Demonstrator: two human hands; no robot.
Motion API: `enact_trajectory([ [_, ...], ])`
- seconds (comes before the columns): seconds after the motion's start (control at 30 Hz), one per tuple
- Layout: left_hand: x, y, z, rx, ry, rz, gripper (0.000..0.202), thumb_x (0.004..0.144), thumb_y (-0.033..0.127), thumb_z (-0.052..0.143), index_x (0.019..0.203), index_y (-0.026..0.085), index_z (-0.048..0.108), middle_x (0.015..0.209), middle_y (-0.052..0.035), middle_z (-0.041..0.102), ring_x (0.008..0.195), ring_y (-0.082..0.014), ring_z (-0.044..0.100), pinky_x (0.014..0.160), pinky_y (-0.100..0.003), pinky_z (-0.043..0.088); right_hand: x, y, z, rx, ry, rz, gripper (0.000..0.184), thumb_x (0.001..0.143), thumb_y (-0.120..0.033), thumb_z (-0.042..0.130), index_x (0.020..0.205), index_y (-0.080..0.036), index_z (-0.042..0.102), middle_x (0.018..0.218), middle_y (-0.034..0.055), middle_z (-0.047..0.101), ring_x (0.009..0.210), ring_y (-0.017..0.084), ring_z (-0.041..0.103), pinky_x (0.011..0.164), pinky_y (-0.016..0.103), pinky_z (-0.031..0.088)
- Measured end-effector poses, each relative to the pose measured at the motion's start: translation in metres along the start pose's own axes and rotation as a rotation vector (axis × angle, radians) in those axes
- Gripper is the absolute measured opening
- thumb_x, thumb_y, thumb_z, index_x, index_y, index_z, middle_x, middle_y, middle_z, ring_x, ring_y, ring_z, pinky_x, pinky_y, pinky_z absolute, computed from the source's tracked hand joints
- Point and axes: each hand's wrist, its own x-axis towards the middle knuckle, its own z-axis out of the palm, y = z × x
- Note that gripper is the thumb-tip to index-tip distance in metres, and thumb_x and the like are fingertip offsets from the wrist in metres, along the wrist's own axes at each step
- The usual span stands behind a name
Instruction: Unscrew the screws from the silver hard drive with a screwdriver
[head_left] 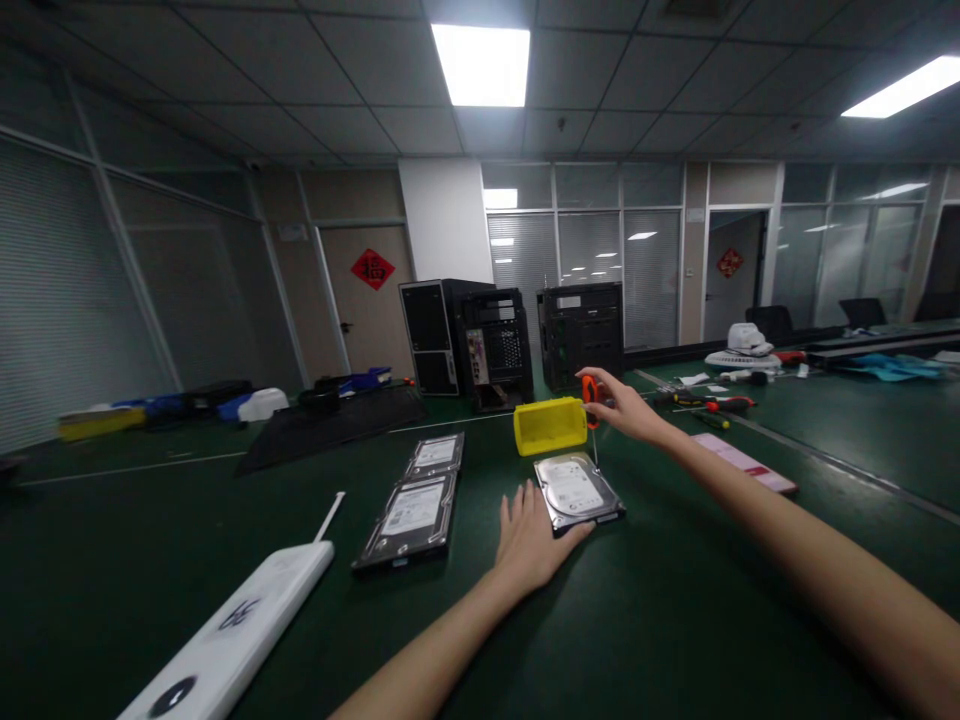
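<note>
A silver hard drive lies label up on the green table in front of me. My left hand rests against its near left side, fingers spread and thumb along the front edge. In my right hand is a screwdriver with an orange and black handle, held upright. Its shaft points down at the drive's far right edge; whether the tip touches a screw I cannot tell. Just behind the drive stands a yellow plastic box. Left of my hands, two more hard drives lie end to end.
A white device marked 36 lies at the front left. Black computer cases stand at the back. To the right are a pink box and several hand tools. A dark mat lies at the far left.
</note>
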Motion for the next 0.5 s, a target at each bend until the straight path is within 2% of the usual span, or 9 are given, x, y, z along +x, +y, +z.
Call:
enact_trajectory([
  [0.5,0.0004,0.0001,-0.0018,-0.001,-0.017,-0.002,0.095,0.068,0.075,0.021,0.134,0.007,0.022,0.140,-0.0165,0.023,0.129,-0.0311,0.014,0.104,-0.046,0.006,0.0000,-0.0030,0.0030,-0.055,0.028,0.005,0.046,0.070,-0.028,0.054,0.113,-0.022,0.040,0.076,-0.0006,0.053,0.064,0.012,0.051,0.064,0.027,0.042],
])
